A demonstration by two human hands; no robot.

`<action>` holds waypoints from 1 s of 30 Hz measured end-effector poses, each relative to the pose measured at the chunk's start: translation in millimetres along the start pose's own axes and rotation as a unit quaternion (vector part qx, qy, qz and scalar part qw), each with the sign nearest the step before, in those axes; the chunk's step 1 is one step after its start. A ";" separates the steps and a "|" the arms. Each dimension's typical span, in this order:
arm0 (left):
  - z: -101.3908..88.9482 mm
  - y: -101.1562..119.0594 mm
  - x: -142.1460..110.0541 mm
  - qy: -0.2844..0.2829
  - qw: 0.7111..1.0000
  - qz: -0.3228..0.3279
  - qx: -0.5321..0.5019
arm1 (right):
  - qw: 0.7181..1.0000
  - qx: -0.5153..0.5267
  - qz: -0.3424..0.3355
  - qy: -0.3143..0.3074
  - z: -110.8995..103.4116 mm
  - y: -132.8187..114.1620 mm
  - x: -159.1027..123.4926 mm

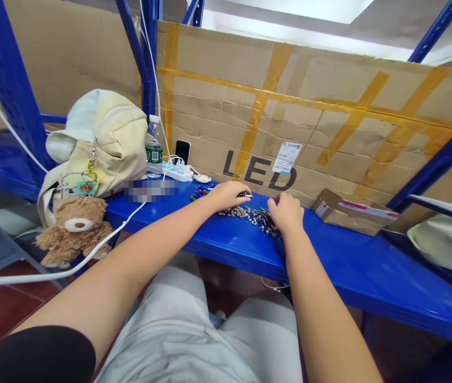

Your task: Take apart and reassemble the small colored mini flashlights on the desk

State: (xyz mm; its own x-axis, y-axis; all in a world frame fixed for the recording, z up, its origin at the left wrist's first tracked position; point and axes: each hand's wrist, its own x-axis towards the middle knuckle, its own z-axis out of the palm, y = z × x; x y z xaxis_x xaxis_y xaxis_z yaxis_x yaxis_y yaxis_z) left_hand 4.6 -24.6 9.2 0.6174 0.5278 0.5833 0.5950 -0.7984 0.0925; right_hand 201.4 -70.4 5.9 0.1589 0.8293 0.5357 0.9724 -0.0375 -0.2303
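Observation:
My left hand (231,196) is closed over the blue shelf top (226,234), fingers pinched around a small dark and shiny piece whose kind I cannot make out. To its right, my right hand (287,213) is curled with its fingertips turned away, so what they hold, if anything, is hidden. Between and below the hands lies a spread of small silver metal pieces (244,213), resembling clasps. A denser heap of metal pieces with dark red and green parts (266,222) touches my right hand's side. Left of my left hand are several colourful small pieces (199,193).
A tall cardboard sheet (210,117) backs the shelf. At left stand a cream backpack (118,143) with a teddy bear (78,229), a water bottle (154,149), a power strip (177,171) and a phone (183,151). A small open carton (353,213) sits right. A white cable (102,246) crosses the left side.

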 end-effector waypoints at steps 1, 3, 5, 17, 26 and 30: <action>0.9 -0.2 0.3 0.011 1.000 -0.004 -0.006 | 0.999 0.044 -0.026 0.016 0.8 -2.6 -0.6; 2.6 0.9 0.5 0.035 0.999 -0.003 -0.016 | 0.984 0.161 -0.073 -0.002 2.8 -9.1 -2.1; 3.6 3.0 0.0 0.054 0.998 0.013 -0.019 | 0.959 0.262 -0.099 -0.050 4.8 -16.0 -4.2; 0.7 8.0 1.9 -0.015 0.987 -0.013 -0.158 | 0.963 0.225 -0.144 -0.046 9.4 -21.7 -3.6; -2.6 -23.2 -5.4 -0.132 0.988 -0.021 -0.083 | 0.978 0.060 -0.180 -0.092 13.2 -12.7 -3.7; -2.3 -32.2 -4.8 -0.115 0.992 0.030 -0.033 | 0.976 0.054 -0.182 -0.112 13.3 -9.8 -4.0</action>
State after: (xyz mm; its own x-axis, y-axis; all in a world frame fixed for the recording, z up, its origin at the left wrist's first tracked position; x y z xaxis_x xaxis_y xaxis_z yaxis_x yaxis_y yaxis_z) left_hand -18.6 -2.1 5.3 0.7559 0.5257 0.3901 0.5243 -0.8430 0.1202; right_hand 188.9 -65.9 -4.8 -0.2457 0.8785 0.4097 0.9322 0.3301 -0.1488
